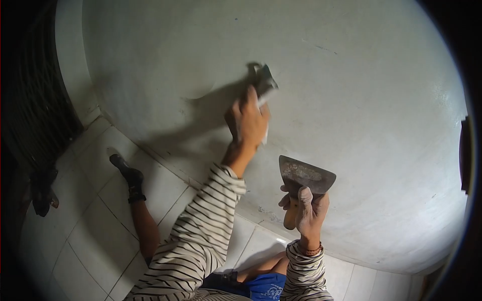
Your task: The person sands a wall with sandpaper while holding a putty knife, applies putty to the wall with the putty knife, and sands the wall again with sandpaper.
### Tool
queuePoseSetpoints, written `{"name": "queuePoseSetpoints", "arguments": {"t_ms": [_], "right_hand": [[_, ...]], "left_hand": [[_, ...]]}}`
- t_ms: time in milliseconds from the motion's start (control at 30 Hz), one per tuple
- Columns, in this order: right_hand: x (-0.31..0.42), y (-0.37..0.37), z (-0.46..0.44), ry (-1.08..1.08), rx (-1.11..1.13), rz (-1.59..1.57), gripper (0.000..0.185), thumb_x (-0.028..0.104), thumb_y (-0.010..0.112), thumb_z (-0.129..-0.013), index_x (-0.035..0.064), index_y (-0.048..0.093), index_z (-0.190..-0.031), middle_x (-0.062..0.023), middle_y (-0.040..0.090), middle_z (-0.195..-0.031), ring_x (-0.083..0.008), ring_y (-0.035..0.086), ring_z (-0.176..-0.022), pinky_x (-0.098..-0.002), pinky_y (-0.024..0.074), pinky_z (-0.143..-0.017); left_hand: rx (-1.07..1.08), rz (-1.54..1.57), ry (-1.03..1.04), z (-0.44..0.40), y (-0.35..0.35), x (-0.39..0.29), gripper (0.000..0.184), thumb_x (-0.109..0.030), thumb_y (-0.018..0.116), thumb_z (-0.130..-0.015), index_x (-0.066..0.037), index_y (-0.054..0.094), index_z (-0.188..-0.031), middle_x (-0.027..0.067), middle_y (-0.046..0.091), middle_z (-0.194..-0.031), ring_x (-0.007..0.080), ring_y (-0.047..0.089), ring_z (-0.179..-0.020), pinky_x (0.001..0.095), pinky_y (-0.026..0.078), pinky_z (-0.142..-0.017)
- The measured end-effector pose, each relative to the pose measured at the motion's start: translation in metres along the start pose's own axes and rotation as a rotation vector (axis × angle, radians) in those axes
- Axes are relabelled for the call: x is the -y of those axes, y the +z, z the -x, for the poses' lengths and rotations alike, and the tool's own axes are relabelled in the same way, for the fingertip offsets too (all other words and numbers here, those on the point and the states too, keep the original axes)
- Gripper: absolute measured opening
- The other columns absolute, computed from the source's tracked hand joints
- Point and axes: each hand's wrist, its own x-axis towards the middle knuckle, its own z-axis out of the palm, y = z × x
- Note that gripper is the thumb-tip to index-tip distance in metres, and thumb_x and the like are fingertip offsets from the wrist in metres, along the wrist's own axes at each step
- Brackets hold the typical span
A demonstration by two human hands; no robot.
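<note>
My left hand [248,123] is closed around a small scraper [267,85] with a pale handle, its dark blade at the grey-white wall [361,100]. Motion blurs the tool a little, and whether the blade touches the wall is hard to tell. Lower and to the right, my right hand [310,213] grips the wooden handle of a wide putty knife [306,174]. That knife's dark blade points up, with dried, pale residue on its face, and the thumb lies near its base. White dust covers the right thumb and fingers.
White floor tiles [90,220] meet the wall's foot along a diagonal edge. My leg with a dark shoe [126,170] stretches out at the left. Beyond it are a dark barred grille [37,90] and a dark object [44,193] on the floor. Faint marks show on the wall.
</note>
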Motion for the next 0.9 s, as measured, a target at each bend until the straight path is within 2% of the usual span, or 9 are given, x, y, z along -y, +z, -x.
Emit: {"name": "queuePoseSetpoints", "arguments": {"t_ms": [133,200,300,533,600,733,800,867,900], "right_hand": [[0.002,0.006,0.0,0.023,0.026,0.034,0.036,0.025,0.054,-0.091,-0.0047,0.046,-0.11,-0.0177,0.062,-0.092,-0.0208,0.061,-0.075,-0.0309,0.0516,-0.058],[0.003,0.008,0.002,-0.06,-0.017,0.15,0.04,0.032,0.051,-0.092,-0.0049,0.046,-0.107,-0.0183,0.062,-0.082,-0.0199,0.06,-0.056,-0.028,0.0481,-0.048],[0.002,0.003,0.004,-0.081,-0.044,0.12,0.039,0.032,0.051,-0.092,-0.0047,0.046,-0.106,-0.0179,0.063,-0.081,-0.0199,0.06,-0.056,-0.028,0.048,-0.048],[0.005,-0.004,0.007,-0.079,-0.05,0.166,0.039,0.032,0.05,-0.092,-0.0037,0.046,-0.107,-0.0182,0.063,-0.081,-0.0201,0.06,-0.054,-0.0278,0.0473,-0.047],[0.005,-0.004,0.004,-0.083,-0.054,0.168,0.038,0.032,0.05,-0.093,-0.0031,0.045,-0.106,-0.0185,0.063,-0.081,-0.0202,0.06,-0.053,-0.028,0.0472,-0.046],[0.004,0.0,0.005,-0.068,-0.081,0.178,0.04,0.034,0.05,-0.092,-0.0028,0.045,-0.107,-0.018,0.063,-0.081,-0.0196,0.059,-0.052,-0.0278,0.0469,-0.045],[0.004,-0.004,0.006,-0.058,-0.07,0.138,0.037,0.03,0.051,-0.092,-0.003,0.044,-0.107,-0.0186,0.063,-0.083,-0.0199,0.059,-0.055,-0.0279,0.0474,-0.048],[0.003,-0.002,0.007,-0.054,-0.053,0.096,0.034,0.026,0.051,-0.092,-0.0033,0.043,-0.108,-0.0192,0.063,-0.086,-0.0201,0.06,-0.058,-0.0281,0.0479,-0.05],[0.003,0.001,0.006,-0.038,-0.072,0.121,0.034,0.026,0.051,-0.092,-0.0033,0.043,-0.108,-0.0195,0.063,-0.086,-0.02,0.06,-0.057,-0.0282,0.0476,-0.049]], "left_hand": [[0.102,0.066,-0.142,-0.03,0.002,0.017,0.043,-0.018,0.058,-0.08,0.007,0.052,-0.115,0.0239,0.06,-0.104,0.0383,0.054,-0.101,0.0405,0.031,-0.097],[0.082,0.055,-0.128,-0.028,-0.004,0.01,0.043,-0.018,0.058,-0.081,0.006,0.052,-0.116,0.0239,0.059,-0.107,0.0369,0.054,-0.103,0.0405,0.031,-0.098],[0.251,0.117,-0.092,0.007,-0.003,0.013,0.046,-0.012,0.058,-0.079,0.007,0.049,-0.12,0.0242,0.056,-0.111,0.0345,0.053,-0.104,0.0408,0.033,-0.097],[0.095,0.086,0.009,-0.008,-0.003,0.012,0.042,-0.007,0.062,-0.076,0.003,0.052,-0.115,0.0234,0.058,-0.106,0.037,0.05,-0.106,0.0413,0.037,-0.094],[0.233,0.087,-0.011,-0.003,-0.007,0.02,0.043,-0.006,0.062,-0.075,0.002,0.052,-0.116,0.0228,0.059,-0.104,0.0368,0.05,-0.104,0.0404,0.039,-0.091],[0.025,0.034,-0.052,-0.031,-0.003,0.022,0.045,-0.004,0.063,-0.072,-0.001,0.052,-0.115,0.0201,0.059,-0.106,0.0359,0.05,-0.106,0.0381,0.04,-0.092],[0.234,0.147,-0.089,-0.018,-0.01,0.015,0.046,-0.004,0.063,-0.072,-0.003,0.052,-0.116,0.0181,0.059,-0.107,0.0355,0.051,-0.106,0.0385,0.039,-0.093],[0.164,-0.009,0.062,0.0,-0.01,0.016,0.047,-0.004,0.063,-0.072,-0.006,0.051,-0.117,0.0151,0.06,-0.109,0.0339,0.052,-0.105,0.0407,0.039,-0.092],[0.146,-0.003,0.114,-0.001,-0.009,0.022,0.045,-0.008,0.066,-0.069,-0.007,0.052,-0.112,0.015,0.061,-0.101,0.0334,0.057,-0.092,0.0418,0.044,-0.08]]}}
